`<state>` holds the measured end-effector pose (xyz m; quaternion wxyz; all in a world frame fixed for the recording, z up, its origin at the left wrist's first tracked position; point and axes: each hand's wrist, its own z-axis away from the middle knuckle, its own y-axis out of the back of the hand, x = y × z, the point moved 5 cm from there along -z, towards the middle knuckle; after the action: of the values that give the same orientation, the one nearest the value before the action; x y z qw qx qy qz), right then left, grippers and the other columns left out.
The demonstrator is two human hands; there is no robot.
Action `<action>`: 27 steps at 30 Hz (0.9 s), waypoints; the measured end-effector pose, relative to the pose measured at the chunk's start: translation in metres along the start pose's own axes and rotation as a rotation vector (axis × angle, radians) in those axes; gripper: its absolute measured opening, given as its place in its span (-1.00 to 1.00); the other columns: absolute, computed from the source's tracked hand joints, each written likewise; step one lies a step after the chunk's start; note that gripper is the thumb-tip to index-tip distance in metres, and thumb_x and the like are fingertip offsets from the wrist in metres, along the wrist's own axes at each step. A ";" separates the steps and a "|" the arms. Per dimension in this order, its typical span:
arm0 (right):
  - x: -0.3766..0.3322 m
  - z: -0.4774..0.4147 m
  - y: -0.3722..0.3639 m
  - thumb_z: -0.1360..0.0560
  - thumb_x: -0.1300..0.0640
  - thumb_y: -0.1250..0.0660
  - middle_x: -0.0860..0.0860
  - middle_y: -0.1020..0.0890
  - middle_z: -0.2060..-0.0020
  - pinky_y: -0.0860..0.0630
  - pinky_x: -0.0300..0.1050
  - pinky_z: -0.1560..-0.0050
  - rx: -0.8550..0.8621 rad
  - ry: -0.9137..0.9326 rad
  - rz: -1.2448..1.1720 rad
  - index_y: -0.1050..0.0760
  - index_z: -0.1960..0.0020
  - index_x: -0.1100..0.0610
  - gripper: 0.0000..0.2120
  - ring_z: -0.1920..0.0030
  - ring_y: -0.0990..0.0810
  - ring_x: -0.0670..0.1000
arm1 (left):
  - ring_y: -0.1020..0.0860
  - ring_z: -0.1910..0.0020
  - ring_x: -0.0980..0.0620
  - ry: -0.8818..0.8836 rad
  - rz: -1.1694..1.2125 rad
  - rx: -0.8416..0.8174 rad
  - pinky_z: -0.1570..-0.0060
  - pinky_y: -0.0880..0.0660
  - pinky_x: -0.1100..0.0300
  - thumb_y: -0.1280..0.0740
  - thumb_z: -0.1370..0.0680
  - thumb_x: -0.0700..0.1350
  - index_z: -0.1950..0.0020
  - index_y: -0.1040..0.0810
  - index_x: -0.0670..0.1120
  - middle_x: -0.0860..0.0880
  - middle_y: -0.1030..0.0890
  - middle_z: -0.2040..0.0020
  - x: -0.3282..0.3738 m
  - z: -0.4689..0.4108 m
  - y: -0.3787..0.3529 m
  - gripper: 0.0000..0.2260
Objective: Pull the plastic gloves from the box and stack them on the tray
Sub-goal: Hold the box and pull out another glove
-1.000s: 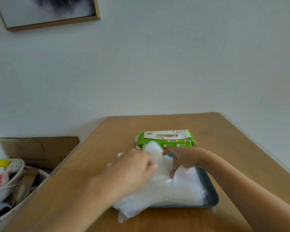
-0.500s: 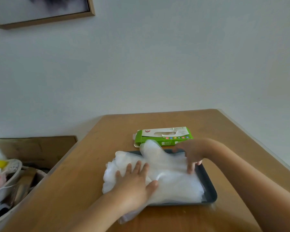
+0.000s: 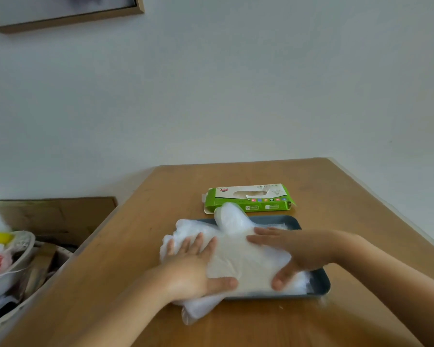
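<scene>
Since half a second ago, your left hand (image 3: 193,267) has kept its flat press on the left of the pile. Your right hand (image 3: 295,251) has left the far edge and come down flat on the middle.

Far left, the basket of clutter (image 3: 10,259) sits off the table (image 3: 135,246) and plays no part. Your left hand lies wide, fingers spread and straight, holding nothing. Under it the plastic gloves (image 3: 241,259) form a thick cloudy stack on the tray, spilling over its left and near-left edges onto the wood (one glove end pokes up at the far side, in front of the box). The green box (image 3: 251,197) lies just beyond the tray, slot facing up. Something pale shows in the slot, so more gloves may remain inside, though you cannot tell how many from here. Your right hand is wide too, palm down, fingers pointing left, pressing rather than gripping. The tray (image 3: 321,281) shows bare rim only on its right.

I judge most of the pulling done and the flattening under way. What remains is to draw in the overhang and empty whatever the box still holds.
</scene>
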<state>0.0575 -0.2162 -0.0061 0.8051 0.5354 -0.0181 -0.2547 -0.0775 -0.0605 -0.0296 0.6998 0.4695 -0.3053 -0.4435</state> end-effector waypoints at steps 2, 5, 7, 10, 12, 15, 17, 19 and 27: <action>0.011 0.004 -0.001 -0.37 -0.27 -0.40 -0.27 0.20 -0.51 0.08 0.03 -0.52 -0.011 -0.014 0.010 0.19 -0.52 -0.26 -0.04 -0.54 0.14 -0.07 | 0.30 -0.53 -0.03 -0.008 -0.127 -0.043 -0.45 0.37 -0.14 -0.10 -0.45 0.45 -0.55 0.31 0.04 -0.04 0.30 -0.56 -0.014 0.008 0.008 -0.09; 0.015 0.006 0.001 -0.33 -0.26 -0.45 -0.31 0.16 -0.51 0.04 0.02 -0.50 -0.033 0.000 0.009 0.14 -0.51 -0.30 -0.02 -0.53 0.08 -0.07 | 0.24 -0.55 0.03 -0.054 -0.208 -0.092 -0.44 0.36 -0.03 -0.20 -0.54 0.27 -0.57 0.24 0.01 -0.04 0.22 -0.58 -0.026 0.015 0.024 -0.17; 0.016 0.005 0.011 -0.32 -0.23 -0.47 -0.29 -0.01 -0.51 -0.03 -0.07 -0.48 -0.018 -0.023 0.027 0.01 -0.51 -0.29 -0.08 -0.51 -0.05 -0.09 | 0.08 -0.56 0.04 -0.084 -0.153 -0.149 -0.49 0.20 0.06 -0.28 -0.50 0.27 -0.59 0.10 0.04 0.00 0.06 -0.59 -0.032 0.016 0.039 -0.17; 0.020 -0.003 0.044 -0.38 -0.18 -0.45 -0.24 -0.43 -0.33 -0.31 -0.30 -0.25 0.216 -0.038 -0.034 -0.35 -0.38 -0.21 -0.39 -0.26 -0.42 -0.21 | -0.30 -0.43 0.09 -0.082 0.046 -0.127 -0.42 -0.23 0.20 -0.29 -0.38 0.38 -0.55 -0.16 0.09 0.10 -0.27 -0.50 -0.036 0.012 0.069 -0.19; 0.029 -0.015 0.070 -0.46 -0.08 -0.41 -0.18 -0.57 -0.15 -0.39 -0.36 -0.05 0.456 -0.036 -0.113 -0.50 -0.26 -0.13 -0.62 -0.05 -0.51 -0.22 | -0.30 -0.43 0.14 -0.101 0.129 0.043 -0.37 -0.23 0.27 -0.26 -0.42 0.35 -0.51 -0.21 0.12 0.16 -0.28 -0.48 -0.035 0.000 0.093 -0.28; 0.048 -0.043 0.095 -0.53 0.04 -0.33 -0.14 -0.57 -0.04 -0.40 -0.26 0.01 0.673 -0.055 -0.150 -0.57 -0.16 -0.08 -0.79 -0.03 -0.53 -0.12 | -0.22 -0.47 0.14 -0.136 0.231 0.236 -0.33 -0.19 0.27 -0.24 -0.53 0.24 -0.51 -0.21 0.13 0.14 -0.24 -0.51 -0.031 -0.031 0.118 -0.42; 0.058 -0.064 0.101 -0.57 0.10 -0.28 -0.12 -0.53 -0.06 -0.34 -0.29 0.05 0.706 -0.072 -0.174 -0.58 -0.15 -0.05 -0.80 -0.01 -0.49 -0.11 | -0.21 -0.48 0.12 -0.167 0.289 0.265 -0.34 -0.17 0.25 -0.22 -0.56 0.20 -0.52 -0.22 0.10 0.11 -0.24 -0.52 -0.026 -0.058 0.125 -0.46; 0.064 -0.085 0.103 -0.58 0.15 -0.26 -0.06 -0.52 -0.16 -0.29 -0.32 0.01 0.706 -0.055 -0.153 -0.61 -0.13 -0.03 -0.79 -0.08 -0.48 -0.07 | -0.22 -0.47 0.10 -0.187 0.340 0.256 -0.32 -0.16 0.27 -0.21 -0.59 0.15 -0.52 -0.23 0.08 0.09 -0.26 -0.51 -0.023 -0.084 0.125 -0.49; 0.072 -0.136 0.088 -0.51 0.05 -0.36 -0.05 -0.41 -0.37 -0.09 -0.36 -0.17 0.562 0.013 -0.088 -0.63 -0.14 -0.06 -0.78 -0.39 -0.21 -0.02 | -0.21 -0.49 0.06 -0.253 0.453 0.197 -0.45 -0.16 0.16 -0.31 -0.56 0.10 -0.51 -0.21 0.17 0.06 -0.22 -0.54 -0.021 -0.156 0.104 -0.46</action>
<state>0.1954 -0.1051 -0.0049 0.6132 0.7395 -0.0596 -0.2712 0.0796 0.0361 0.0089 0.6883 0.3958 -0.5293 -0.2990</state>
